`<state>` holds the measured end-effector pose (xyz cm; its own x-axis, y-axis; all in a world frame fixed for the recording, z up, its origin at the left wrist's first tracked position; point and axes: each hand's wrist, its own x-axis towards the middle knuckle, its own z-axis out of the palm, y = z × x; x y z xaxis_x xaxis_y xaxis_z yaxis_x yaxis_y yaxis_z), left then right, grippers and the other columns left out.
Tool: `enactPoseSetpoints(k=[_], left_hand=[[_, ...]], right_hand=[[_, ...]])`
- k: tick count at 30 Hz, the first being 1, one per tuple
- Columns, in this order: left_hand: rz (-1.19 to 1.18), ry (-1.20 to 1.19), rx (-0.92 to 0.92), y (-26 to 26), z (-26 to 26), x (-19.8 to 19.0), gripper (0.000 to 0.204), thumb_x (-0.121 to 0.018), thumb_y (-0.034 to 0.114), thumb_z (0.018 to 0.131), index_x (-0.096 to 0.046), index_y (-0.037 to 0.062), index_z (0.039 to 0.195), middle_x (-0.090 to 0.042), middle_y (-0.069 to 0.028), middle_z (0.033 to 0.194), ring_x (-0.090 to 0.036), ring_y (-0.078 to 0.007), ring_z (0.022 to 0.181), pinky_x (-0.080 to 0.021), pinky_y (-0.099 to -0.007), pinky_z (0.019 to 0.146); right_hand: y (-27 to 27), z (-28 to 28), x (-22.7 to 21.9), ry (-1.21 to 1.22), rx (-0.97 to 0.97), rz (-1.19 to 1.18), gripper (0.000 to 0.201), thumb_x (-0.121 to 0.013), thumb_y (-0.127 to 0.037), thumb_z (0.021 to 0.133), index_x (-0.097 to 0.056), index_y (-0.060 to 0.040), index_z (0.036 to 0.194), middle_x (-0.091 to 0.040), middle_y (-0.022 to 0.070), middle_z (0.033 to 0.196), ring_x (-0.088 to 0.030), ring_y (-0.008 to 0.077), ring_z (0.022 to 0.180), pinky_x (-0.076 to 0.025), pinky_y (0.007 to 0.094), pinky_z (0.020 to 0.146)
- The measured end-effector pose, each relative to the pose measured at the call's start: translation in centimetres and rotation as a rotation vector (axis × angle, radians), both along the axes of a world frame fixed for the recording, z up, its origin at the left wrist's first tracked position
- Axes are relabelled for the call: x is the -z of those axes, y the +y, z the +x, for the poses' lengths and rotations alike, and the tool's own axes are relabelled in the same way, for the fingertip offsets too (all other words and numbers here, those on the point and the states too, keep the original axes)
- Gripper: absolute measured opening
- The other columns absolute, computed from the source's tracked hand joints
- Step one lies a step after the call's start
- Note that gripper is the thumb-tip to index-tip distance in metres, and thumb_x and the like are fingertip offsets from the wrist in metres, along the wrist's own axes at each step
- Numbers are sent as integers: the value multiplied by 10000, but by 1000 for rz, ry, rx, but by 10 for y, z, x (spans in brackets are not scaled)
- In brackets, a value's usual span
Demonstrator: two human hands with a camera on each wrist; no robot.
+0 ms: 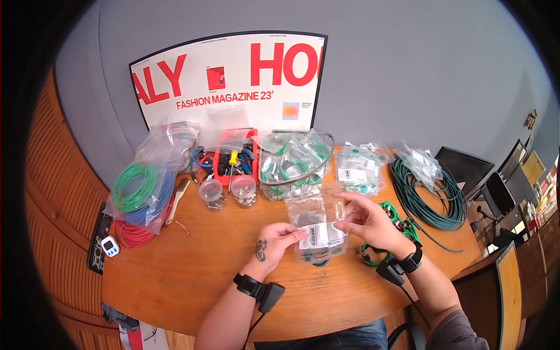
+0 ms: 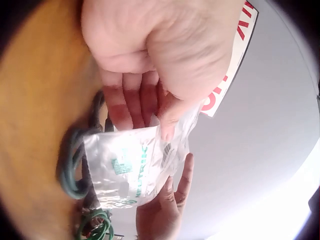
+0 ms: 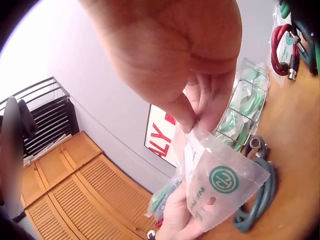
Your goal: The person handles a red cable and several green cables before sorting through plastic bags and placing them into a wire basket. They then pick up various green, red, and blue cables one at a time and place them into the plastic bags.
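A clear plastic bag (image 1: 322,253) with green print and a white barcode label (image 1: 315,236) is held up over the table between both hands. My left hand (image 1: 275,244) pinches its left edge between thumb and fingers. At the opposite edge, my right hand (image 1: 373,221) pinches the bag near the label. The green lettering faces the camera in the left wrist view, on the bag's lower part (image 2: 120,167). A dark green coiled cable (image 3: 267,192) with a metal connector lies on the table behind the bag, mostly hidden in the head view.
Green cables with connectors (image 1: 402,224) lie beside my right wrist. Behind stand a wire basket (image 1: 291,182) of bagged cables, two jars (image 1: 244,192) and a red tool holder (image 1: 224,175). Bagged coils (image 1: 134,186) are at left; more bags (image 1: 359,172) and a large cable coil (image 1: 446,204) at right.
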<state>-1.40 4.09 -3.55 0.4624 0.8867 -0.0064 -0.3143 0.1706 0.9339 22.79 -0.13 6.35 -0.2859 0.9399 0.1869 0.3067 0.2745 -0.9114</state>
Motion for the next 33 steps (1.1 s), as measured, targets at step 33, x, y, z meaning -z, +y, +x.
enactPoseSetpoints(k=[33], left_hand=[[-54,-30,192,4,-9,11,234,-631,158,957,-678,-58,1033,-690,-79,958,-650,-138,861,-532,-280,808]], right_hand=[[-23,96,-8,-1017,340,316,402,-787,-268,740,-691,-94,1090,-674,124,940,-640,318,914,-527,406,764]])
